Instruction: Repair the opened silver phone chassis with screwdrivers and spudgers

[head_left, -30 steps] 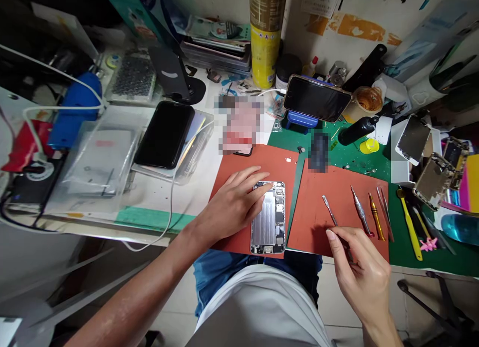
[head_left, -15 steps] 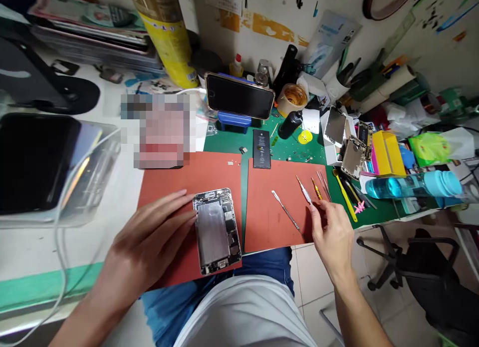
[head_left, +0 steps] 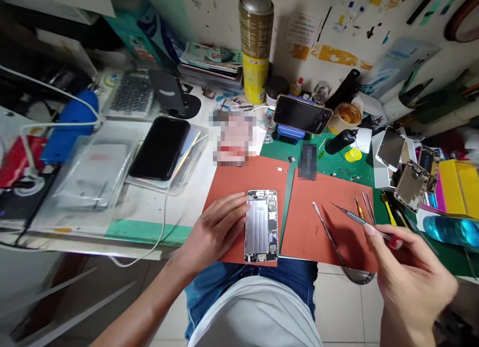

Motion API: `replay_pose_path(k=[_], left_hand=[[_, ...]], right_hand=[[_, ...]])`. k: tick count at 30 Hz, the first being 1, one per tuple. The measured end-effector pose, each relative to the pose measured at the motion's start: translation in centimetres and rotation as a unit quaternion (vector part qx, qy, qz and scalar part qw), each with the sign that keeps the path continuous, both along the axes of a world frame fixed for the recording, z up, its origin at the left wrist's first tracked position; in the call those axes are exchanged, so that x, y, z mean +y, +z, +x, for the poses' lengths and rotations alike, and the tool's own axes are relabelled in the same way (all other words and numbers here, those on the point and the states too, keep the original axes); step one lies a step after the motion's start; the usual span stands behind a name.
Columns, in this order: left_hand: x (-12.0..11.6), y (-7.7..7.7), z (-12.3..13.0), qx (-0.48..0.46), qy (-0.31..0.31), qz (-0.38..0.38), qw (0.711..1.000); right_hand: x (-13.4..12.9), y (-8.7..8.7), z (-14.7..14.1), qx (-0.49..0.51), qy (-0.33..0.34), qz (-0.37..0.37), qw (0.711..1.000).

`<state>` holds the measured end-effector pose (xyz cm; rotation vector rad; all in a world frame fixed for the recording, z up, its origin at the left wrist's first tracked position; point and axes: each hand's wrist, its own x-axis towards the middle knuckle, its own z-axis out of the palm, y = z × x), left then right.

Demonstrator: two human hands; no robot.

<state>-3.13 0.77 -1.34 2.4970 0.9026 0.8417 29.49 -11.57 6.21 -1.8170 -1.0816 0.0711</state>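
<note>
An opened phone (head_left: 258, 227), its inner metal and circuit parts bare, lies on the left orange mat (head_left: 224, 187). Against its left edge rest the outstretched fingers of my left hand (head_left: 219, 224), the thumb hidden. Above the right mat (head_left: 303, 237), my right hand (head_left: 407, 267) pinches a thin silver screwdriver (head_left: 354, 216), with a pointed tip facing left and a red end. A slim metal spatula (head_left: 325, 227) lies below that tip on the mat. Close by are a gold screwdriver (head_left: 359, 208) and metal tweezers (head_left: 368, 207).
Behind the mats stand a phone on a blue stand (head_left: 299, 115), a black bottle (head_left: 340, 141) and a tall spray can (head_left: 256, 47). Phone parts (head_left: 411, 184) and a blue water bottle (head_left: 451, 232) sit to the right. A black phone (head_left: 160, 147) lies left, beside a white cable.
My right hand has picked the silver screwdriver up off the mat. My left hand stays at the phone's left edge. The view has turned to the left.
</note>
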Motion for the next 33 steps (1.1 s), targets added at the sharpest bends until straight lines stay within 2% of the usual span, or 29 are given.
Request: replay_pose_path(k=[3,6,8,10,13,16,21,25,33], left_hand=[[0.0,0.0,0.1,0.008,0.001,0.005,1.000],[0.0,-0.1,0.1,0.011,0.005,0.007,1.000],[0.0,-0.2,0.2,0.017,0.011,0.010,1.000],[0.0,-0.2,0.2,0.022,0.012,0.012,1.000],[0.0,-0.2,0.3,0.018,0.009,0.009,1.000],[0.0,0.0,0.3,0.014,0.011,-0.002,1.000],[0.0,0.0,0.0,-0.004,0.023,-0.022,0.999],[-0.3,0.0,-0.5,-0.052,0.038,-0.044,0.997],[-0.5,0.3,-0.8,-0.110,0.080,-0.111,0.985]], right_hand=[[1.8,1.1,-2.0,0.044,0.065,0.053,0.996],[3.5,-0.2,-3.5,0.044,0.131,-0.006,0.990],[4.3,-1.6,-4.1,0.049,0.145,-0.067,0.986],[5.0,-2.4,-4.5,0.054,0.132,-0.094,0.985],[6.3,-2.5,-5.4,0.095,0.098,-0.030,0.990],[8.3,-2.4,-6.9,0.149,0.098,0.039,0.983],[11.3,-4.3,-8.7,0.143,0.110,0.042,0.983],[12.0,-5.8,-8.8,0.129,0.107,0.043,0.985],[12.5,-6.7,-8.9,0.129,0.127,0.038,0.983]])
